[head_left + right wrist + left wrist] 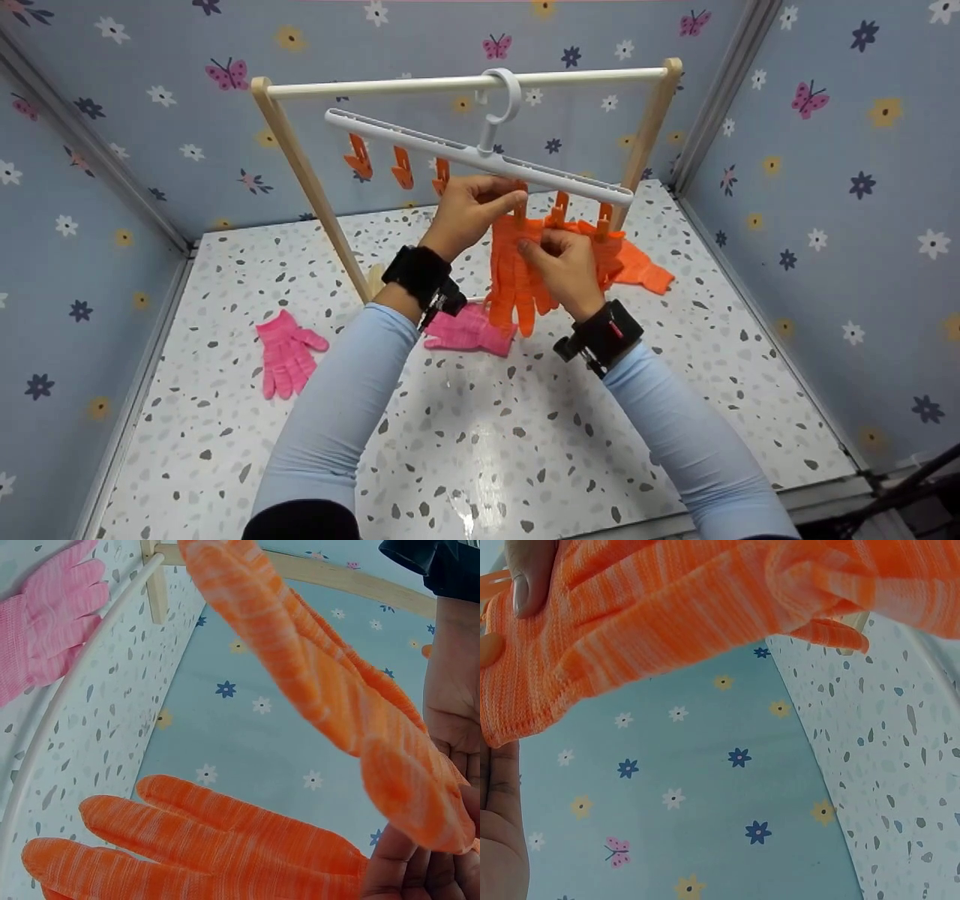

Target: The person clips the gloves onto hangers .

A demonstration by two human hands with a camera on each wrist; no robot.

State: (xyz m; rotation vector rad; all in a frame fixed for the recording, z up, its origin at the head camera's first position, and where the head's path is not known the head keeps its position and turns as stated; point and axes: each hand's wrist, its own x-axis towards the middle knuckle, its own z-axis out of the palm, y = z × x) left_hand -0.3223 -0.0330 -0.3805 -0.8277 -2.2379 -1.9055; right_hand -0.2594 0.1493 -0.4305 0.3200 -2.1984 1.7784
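A white hanger (480, 156) hangs tilted, with several orange clips along its bar. My left hand (469, 214) is up at the bar and pinches one orange clip (520, 212) at the cuff of an orange knit glove (510, 270). That glove dangles fingers down. My right hand (566, 270) pinches the same glove near its cuff, thumb in front. Close behind on the right, a second orange glove (611, 247) hangs from clips (559, 210). In the right wrist view, two orange gloves (225, 847) show, one below the other.
A wooden rack (300, 172) with a white rod (375, 87) carries the hanger's hook. Pink gloves (286, 356) (469, 330) lie on the speckled table (450, 450). More orange knit fabric (646, 271) shows behind the hanging gloves. Flowered panels (847, 262) enclose the table.
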